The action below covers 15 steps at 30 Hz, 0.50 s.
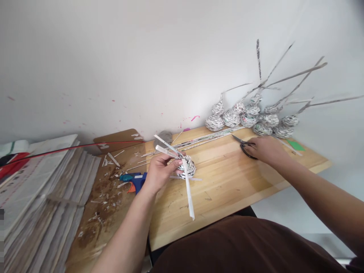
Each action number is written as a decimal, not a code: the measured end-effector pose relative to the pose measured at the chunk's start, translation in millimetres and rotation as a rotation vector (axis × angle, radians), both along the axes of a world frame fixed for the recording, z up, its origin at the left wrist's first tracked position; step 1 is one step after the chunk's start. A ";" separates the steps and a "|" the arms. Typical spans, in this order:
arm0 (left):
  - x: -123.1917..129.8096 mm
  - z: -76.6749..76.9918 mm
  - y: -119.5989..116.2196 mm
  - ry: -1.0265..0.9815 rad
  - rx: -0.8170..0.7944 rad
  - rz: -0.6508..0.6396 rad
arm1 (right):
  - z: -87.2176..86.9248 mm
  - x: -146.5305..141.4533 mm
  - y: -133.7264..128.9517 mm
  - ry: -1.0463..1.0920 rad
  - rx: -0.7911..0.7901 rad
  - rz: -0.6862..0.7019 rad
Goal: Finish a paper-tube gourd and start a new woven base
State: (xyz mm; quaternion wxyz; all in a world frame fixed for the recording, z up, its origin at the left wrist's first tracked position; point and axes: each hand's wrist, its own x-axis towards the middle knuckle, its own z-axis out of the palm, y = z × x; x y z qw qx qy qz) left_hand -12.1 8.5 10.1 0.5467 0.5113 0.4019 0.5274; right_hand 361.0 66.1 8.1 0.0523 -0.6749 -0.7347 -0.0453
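Observation:
My left hand [162, 168] is closed round a small woven newspaper piece [188, 167], with its thumb across the side. Several flat paper strips stick out from the top of the piece, and one long white strip [189, 195] hangs toward me. At the right of the wooden table, my right hand [261, 149] has its fingers on the black handles of a pair of scissors [243, 145]. The blades point to the back left. The hand hides part of the handles.
Several woven paper gourds [215, 122] with long stems stand along the wall. Thin rolled paper sticks [196, 141] lie in front of them. A blue glue gun [138, 180] rests at left among paper scraps, beside a tall newspaper stack [51, 193]. A green card [296, 145] lies at right.

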 end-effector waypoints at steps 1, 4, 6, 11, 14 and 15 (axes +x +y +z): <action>0.7 -0.1 -0.1 -0.006 0.000 0.008 | 2.3 -12.1 -2.9 0.065 0.060 0.074; 2.8 -0.7 -0.6 -0.017 0.010 0.026 | 10.6 -65.3 -16.0 0.462 0.130 0.408; 3.7 -1.2 -0.4 -0.017 0.025 0.038 | 16.3 -105.8 -24.1 0.675 0.133 0.624; 1.0 -3.1 3.7 -0.027 0.047 0.099 | 23.1 -177.2 -25.0 0.787 0.325 0.944; -2.9 -5.4 7.1 -0.034 0.044 0.120 | 22.0 -192.1 -17.4 0.836 0.329 0.937; -3.9 -6.4 8.0 -0.036 0.046 0.123 | 21.5 -193.8 -15.4 0.864 0.310 0.920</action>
